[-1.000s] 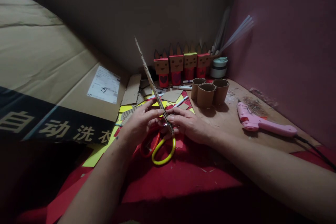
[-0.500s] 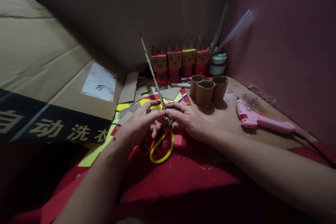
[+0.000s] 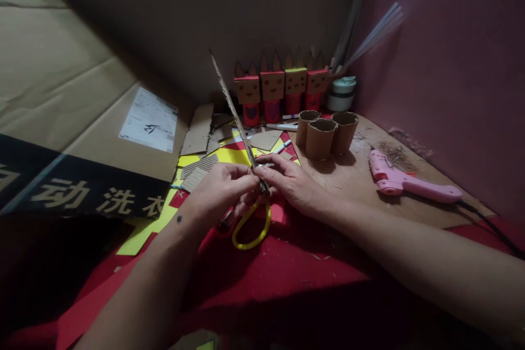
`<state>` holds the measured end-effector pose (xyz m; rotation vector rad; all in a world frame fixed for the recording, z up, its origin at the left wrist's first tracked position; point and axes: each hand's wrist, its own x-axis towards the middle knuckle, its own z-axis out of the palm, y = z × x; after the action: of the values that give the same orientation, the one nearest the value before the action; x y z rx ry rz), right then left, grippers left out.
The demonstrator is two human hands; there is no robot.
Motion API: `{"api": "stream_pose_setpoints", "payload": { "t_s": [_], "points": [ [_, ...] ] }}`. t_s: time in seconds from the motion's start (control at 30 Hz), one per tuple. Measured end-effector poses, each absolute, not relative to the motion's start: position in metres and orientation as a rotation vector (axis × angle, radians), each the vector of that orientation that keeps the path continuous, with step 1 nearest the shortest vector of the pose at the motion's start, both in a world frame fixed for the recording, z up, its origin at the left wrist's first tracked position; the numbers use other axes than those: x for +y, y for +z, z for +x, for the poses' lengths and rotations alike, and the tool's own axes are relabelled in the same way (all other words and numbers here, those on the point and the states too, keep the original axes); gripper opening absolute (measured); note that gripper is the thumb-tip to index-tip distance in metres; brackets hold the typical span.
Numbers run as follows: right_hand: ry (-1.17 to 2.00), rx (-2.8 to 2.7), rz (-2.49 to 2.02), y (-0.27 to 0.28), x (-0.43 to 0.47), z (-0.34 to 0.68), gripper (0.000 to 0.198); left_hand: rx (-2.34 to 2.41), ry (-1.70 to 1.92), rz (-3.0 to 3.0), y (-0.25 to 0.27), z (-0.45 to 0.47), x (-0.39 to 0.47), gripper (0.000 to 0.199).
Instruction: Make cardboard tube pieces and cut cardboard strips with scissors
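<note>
A long thin strip of cardboard [image 3: 234,106], seen edge-on, rises up and to the left from between my two hands. My left hand [image 3: 229,183] is closed, pinching the strip's lower end between thumb and fingers. My right hand [image 3: 289,180] grips that same end from the other side, thumb pressed on it. Right under the fingers is a pair of scissors [image 3: 250,246] with a yellow handle loop; a red loop shows beside it, and the blades are hidden. Yellow and red paper lies beneath and behind my hands.
Several cardboard tube figures with faces [image 3: 272,87] stand at the back. Three joined cardboard tubes [image 3: 322,139] stand right of centre. A pink glue gun [image 3: 410,180] with a cord lies at right. A large cardboard box [image 3: 90,120] fills the left. Cardboard scraps [image 3: 198,128] and markers [image 3: 282,127] lie behind.
The strip leans slightly further left. My left fingers have curled in closer on its lower end, while my right hand stays nearly in place. The view has shifted slightly.
</note>
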<state>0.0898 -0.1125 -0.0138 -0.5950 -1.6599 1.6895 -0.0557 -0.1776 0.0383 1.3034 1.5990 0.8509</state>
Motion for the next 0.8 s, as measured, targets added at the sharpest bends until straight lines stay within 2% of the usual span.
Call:
{"api": "stream_pose_setpoints", "payload": {
  "t_s": [0.1, 0.23, 0.43, 0.8],
  "points": [
    [1.693, -1.636, -0.617, -0.013, -0.115, 0.09, 0.03, 1.636, 0.785, 1.33, 0.042, -0.05, -0.178, 0.021],
    [1.709, -1.616, -0.652, -0.012, -0.116, 0.089, 0.024, 1.67, 0.899, 1.322, 0.044, -0.043, -0.179, 0.014],
    [1.762, -1.627, -0.71, -0.005, -0.118, 0.091, 0.024, 1.597, 0.97, 1.234, 0.043, -0.04, -0.179, 0.017],
    [1.332, -2.009, -0.748, 0.008, -0.117, 0.098, 0.028, 1.567, 0.981, 1.227, 0.042, -0.043, -0.181, 0.018]
  ]
}}
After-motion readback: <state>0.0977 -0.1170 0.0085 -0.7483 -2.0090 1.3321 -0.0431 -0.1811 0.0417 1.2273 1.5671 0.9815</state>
